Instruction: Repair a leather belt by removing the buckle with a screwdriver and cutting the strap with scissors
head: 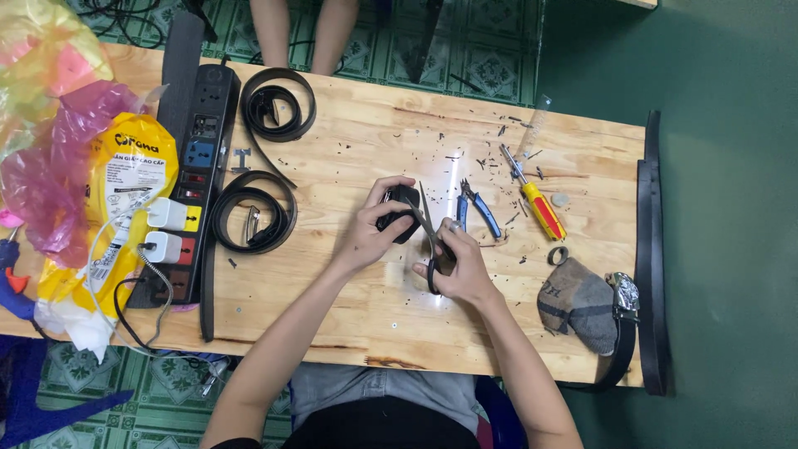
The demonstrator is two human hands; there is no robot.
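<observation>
Both hands busy: left grip (370,237) clamps black belt end (403,212) above desk (349,316); right grip (457,270) closed on scissors (431,237). Risk: blades beside my fingertips may slip, nicking skin.

Yellow and white printed plastic bag (125,208) at the table's (374,316) left end, beside crumpled pink bag (58,175)
</observation>
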